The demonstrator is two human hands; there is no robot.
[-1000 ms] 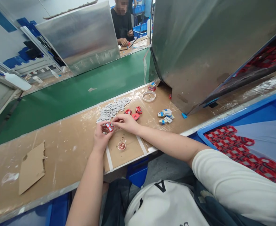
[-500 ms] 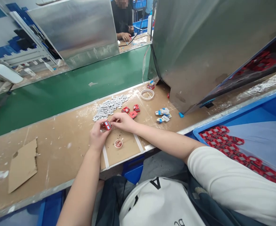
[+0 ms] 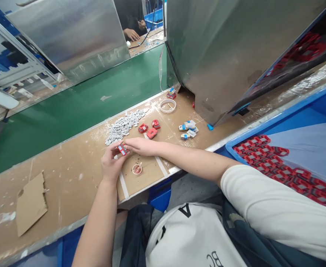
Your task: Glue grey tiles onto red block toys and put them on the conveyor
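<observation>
Between thumb and fingers, my left hand (image 3: 112, 160) grips a small red plastic piece (image 3: 122, 149) with light blue and grey patches. My right hand (image 3: 140, 146) is closed, its fingertips pressed against the right side of that piece; whether they pinch anything more is hidden. Just beyond the hands lies a heap of small grey-white chips (image 3: 124, 127). Several similar red pieces (image 3: 152, 133) rest to the right of the heap. A little cup of reddish paste (image 3: 137, 169), with a pale stick in it, stands in front of my hands.
White-and-blue blocks (image 3: 189, 128) and a white ring (image 3: 168, 106) lie on the right of the bench. A blue bin (image 3: 231, 146) at right holds rows of red pieces. Torn cardboard (image 3: 32, 205) lies left. Across the green strip (image 3: 96, 89), a co-worker's hands (image 3: 132, 34) are visible.
The camera view has shifted slightly. My right hand has flattened and closed in against the red piece, which my left hand still holds in about the same spot.
</observation>
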